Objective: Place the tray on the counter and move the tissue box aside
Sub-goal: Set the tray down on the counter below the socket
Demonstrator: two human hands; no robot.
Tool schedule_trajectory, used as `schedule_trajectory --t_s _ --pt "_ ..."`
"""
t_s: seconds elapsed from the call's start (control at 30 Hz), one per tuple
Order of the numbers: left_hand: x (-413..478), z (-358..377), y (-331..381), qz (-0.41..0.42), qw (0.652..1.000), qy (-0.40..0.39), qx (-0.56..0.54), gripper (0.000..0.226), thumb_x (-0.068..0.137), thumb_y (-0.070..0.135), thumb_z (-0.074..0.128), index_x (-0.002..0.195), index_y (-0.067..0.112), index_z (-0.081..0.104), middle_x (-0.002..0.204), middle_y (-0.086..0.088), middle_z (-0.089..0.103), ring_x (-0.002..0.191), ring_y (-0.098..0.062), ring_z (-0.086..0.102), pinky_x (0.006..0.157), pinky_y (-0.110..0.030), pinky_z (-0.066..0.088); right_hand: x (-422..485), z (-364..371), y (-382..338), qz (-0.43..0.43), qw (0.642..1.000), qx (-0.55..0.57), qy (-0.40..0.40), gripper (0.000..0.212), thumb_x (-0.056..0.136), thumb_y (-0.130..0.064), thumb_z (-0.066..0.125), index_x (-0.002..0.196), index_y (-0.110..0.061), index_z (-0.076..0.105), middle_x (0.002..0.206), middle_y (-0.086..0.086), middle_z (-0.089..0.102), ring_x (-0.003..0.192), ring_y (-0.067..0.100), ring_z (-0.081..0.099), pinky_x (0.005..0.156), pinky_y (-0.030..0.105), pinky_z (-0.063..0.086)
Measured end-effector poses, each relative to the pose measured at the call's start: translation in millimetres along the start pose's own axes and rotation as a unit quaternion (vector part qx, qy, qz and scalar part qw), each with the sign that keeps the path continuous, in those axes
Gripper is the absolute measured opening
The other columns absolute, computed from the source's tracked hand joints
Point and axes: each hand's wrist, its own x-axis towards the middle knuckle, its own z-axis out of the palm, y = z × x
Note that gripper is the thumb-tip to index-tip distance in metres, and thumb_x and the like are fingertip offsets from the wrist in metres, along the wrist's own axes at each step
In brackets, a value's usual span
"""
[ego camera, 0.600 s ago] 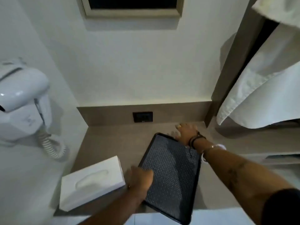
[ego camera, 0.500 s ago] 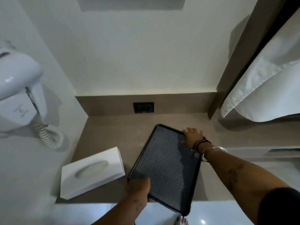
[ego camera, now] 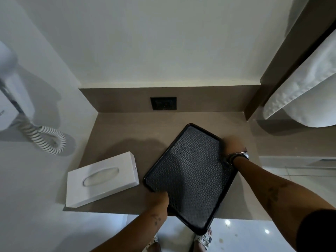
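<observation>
A black tray (ego camera: 190, 171) with a patterned inner surface lies slanted on the brown counter (ego camera: 127, 131), its near corner hanging past the front edge. My left hand (ego camera: 159, 198) grips the tray's near left edge. My right hand (ego camera: 233, 143) holds its far right edge, slightly blurred. A white tissue box (ego camera: 101, 179) with an oval slot lies flat on the counter left of the tray, a small gap between them.
A white wall-mounted hair dryer (ego camera: 11, 99) with a coiled cord (ego camera: 49, 139) hangs at the left. A black socket (ego camera: 163, 103) sits in the backsplash. A white towel (ego camera: 305, 91) hangs at the right. My sandalled feet (ego camera: 203, 239) show below on the glossy floor.
The tray has slid nearer to me and over the counter's front edge. My right hand has shifted along its far right edge. The view has tilted down.
</observation>
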Motion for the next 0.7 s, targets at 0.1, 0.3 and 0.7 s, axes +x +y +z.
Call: schedule_trajectory --t_s 0.1,0.3,0.7 --pt "2 1 22 0.078 0.996 0.04 0.008 0.042 0.097 0.012 0.055 0.135 -0.004 0.049 0.14 -0.024 0.051 0.125 -0.04 0.052 0.103 -0.041 0.044 -10 -4 20 0.07 0.992 0.091 0.052 0.03 0.09 -0.015 0.057 0.118 -0.01 0.066 0.125 0.017 0.056 0.118 0.036 0.051 0.095 0.049 0.047" --pt "22 -11 105 0.276 0.956 -0.053 0.087 0.014 0.091 0.007 0.054 0.091 0.006 0.068 0.099 -0.018 0.071 0.089 -0.033 0.066 0.075 -0.038 0.054 -35 8 29 0.172 0.947 0.256 0.094 0.027 0.081 -0.009 0.059 0.102 -0.009 0.075 0.107 0.02 0.071 0.096 0.038 0.066 0.083 0.034 0.052" --pt "82 -21 160 0.318 0.927 -0.034 0.196 0.02 0.087 0.001 0.056 0.099 -0.005 0.07 0.103 -0.026 0.071 0.097 -0.041 0.067 0.085 -0.048 0.055 -57 59 -16 0.238 0.897 0.355 0.114 0.026 0.078 0.0 0.061 0.101 -0.001 0.074 0.105 0.024 0.071 0.092 0.039 0.066 0.076 0.029 0.047"
